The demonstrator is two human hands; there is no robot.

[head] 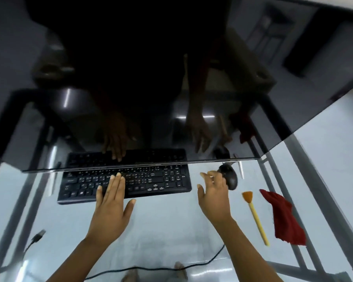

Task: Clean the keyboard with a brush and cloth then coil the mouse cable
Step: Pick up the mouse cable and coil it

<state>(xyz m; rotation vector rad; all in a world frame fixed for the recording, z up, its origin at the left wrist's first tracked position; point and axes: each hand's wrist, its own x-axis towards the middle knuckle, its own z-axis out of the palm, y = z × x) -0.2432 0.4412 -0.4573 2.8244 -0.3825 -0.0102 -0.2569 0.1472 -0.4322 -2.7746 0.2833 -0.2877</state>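
The person is leaning over a glass table (pixel 161 231), and both hands are lying loose, neither one gripping anything. The left hand (pixel 110 206) is resting flat on the near edge of the black keyboard (pixel 151 180), its fingers straight and together over the keys and its thumb sticking out to the side above the glass. The right hand (pixel 212 196) is hovering just beside the black mouse (pixel 230 177), with its fingers spread and only slightly bent. The fingertips are reaching the mouse's left edge, though whether they are actually touching it cannot be told.

The keyboard is sitting partly under the lower edge of a dark monitor (pixel 151 78), which is mirroring both hands. To the right of the mouse, the brush (pixel 255 217) is lying on the glass untouched (orange bristles pointing away from the person, yellow handle pointing back). The red cloth (pixel 283 218) is lying crumpled just beside it, farther right and apart from it.

A black cable (pixel 151 268) is trailing uncoiled across the near part of the table, running up under the right forearm. A USB plug (pixel 39 236) is lying loose near the table's left side, well apart from the keyboard.
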